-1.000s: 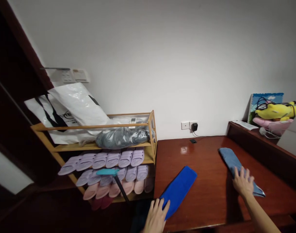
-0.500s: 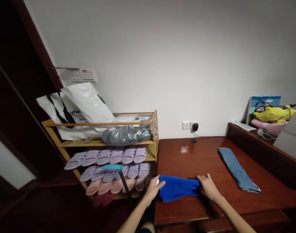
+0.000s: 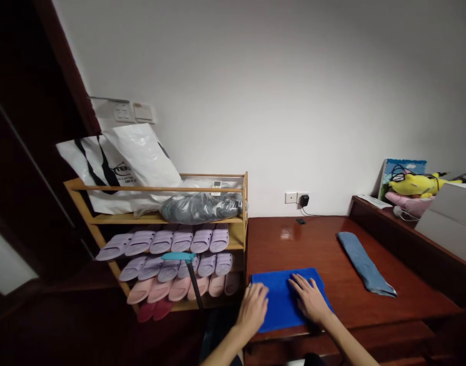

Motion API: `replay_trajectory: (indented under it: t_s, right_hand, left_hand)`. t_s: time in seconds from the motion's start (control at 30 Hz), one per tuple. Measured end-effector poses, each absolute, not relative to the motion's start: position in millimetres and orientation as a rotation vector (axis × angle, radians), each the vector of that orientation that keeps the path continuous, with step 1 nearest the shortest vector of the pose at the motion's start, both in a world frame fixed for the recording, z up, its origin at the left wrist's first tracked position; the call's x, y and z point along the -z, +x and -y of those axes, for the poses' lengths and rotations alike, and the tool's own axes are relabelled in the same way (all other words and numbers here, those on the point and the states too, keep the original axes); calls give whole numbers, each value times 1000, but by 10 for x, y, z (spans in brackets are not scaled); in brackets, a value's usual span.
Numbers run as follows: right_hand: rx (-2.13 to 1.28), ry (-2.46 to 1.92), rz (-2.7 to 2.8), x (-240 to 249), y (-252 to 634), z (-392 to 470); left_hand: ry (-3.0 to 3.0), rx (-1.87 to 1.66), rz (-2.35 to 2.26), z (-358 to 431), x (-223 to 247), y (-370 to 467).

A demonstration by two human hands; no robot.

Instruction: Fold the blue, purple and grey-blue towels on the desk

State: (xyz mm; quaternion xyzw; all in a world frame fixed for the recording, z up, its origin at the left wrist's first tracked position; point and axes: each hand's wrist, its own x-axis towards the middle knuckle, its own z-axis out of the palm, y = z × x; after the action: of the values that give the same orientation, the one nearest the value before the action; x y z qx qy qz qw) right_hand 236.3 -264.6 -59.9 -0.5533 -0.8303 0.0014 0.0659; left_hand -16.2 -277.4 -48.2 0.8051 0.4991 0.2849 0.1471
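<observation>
A blue cloth (image 3: 282, 305) lies spread as a rough rectangle near the front edge of the reddish-brown table (image 3: 313, 244). On its left edge rests my left hand (image 3: 253, 309), with the fingers bent and their tips hard to make out. My right hand (image 3: 309, 297) lies flat on the upper right part of the cloth, its fingers apart. Farther right on the table is a long, narrow folded piece of blue-grey denim (image 3: 365, 264), which neither hand touches.
Left of the table stands a wooden rack (image 3: 160, 220) with purple and pink slippers (image 3: 181, 239), a white bag (image 3: 141, 157) and a plastic-wrapped bundle (image 3: 202, 207). A raised ledge at right holds a yellow plush toy (image 3: 416, 184). A black plug (image 3: 303, 201) is in the wall.
The blue cloth, earlier a narrow strip held at both ends, now lies wider on the table. My right hand has let go of its end and moved left onto the cloth.
</observation>
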Motion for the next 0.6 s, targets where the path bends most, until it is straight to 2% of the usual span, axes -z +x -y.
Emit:
replay_trajectory:
  t_s: [0.1,0.2,0.47,0.6]
  right_hand:
    - [2,-1739,2342,689,2282,2631]
    - [11,-1759,2241,674,2305,2616]
    - [-283,-1850,2060,581,2427,2470]
    - [-352,-1978,1870,656,2556,2434]
  left_hand:
    - [2620,-525,-1135,3025,586,-94]
    - [2689,-463,-1085,3084,635,-162]
    - [2571,-409,-1772,2603,468,-20]
    - [2520,-414,-1785,2475,625,281]
